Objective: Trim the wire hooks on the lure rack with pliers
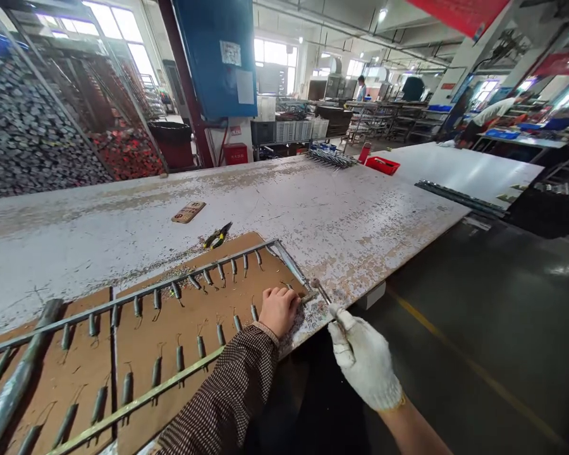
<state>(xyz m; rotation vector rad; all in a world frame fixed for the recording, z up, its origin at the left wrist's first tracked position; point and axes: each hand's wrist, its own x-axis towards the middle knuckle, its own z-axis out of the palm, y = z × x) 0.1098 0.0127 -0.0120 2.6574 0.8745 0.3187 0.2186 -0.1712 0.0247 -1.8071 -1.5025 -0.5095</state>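
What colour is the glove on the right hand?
The glove is white with some yellow edging; head view.

Tabletop [332, 208] right of the pliers [221, 232] allows passage; springs [179, 358] crowd the cardboard [189, 323].

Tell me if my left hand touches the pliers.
Apart. The head view shows brown board and a metal bar between your left hand and the pliers.

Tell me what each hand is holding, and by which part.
The right hand holds a hammer by its handle; the left hand is at a corner of the metal frame, grip unclear.
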